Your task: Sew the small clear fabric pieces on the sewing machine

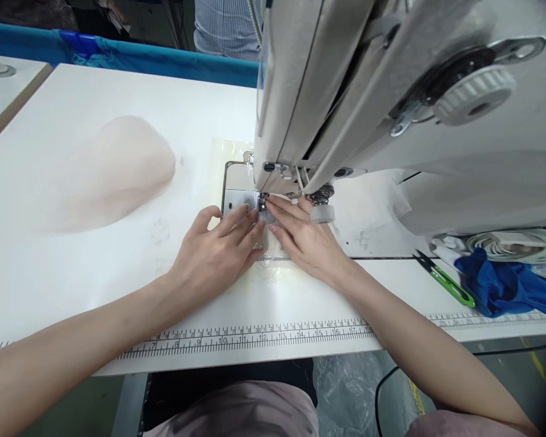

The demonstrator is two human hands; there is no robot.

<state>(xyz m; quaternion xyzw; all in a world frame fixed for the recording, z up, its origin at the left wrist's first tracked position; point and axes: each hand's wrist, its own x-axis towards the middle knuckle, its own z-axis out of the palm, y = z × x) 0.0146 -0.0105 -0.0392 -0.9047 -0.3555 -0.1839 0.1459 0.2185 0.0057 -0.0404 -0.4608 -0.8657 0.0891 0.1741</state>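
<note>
A white sewing machine (295,91) stands over the table, its presser foot (262,202) low above the metal needle plate (239,199). My left hand (221,246) lies left of and in front of the foot, fingers stretched out and fingertips close to it. On the other side, my right hand (304,237) rests flat, its fingers pointing at the foot and partly hidden by the machine head. Between and under the fingertips is a thin, shiny, see-through material (268,250); its kind I cannot make out. Neither hand is wrapped round anything.
Green thread snips (446,279) lie at the right, beside a crumpled blue cloth (509,282) and a coil of pale cord (519,244). A printed ruler (255,335) runs along the front edge. A hazy pinkish patch (127,167) shows at left. Behind stands a person in stripes (225,27).
</note>
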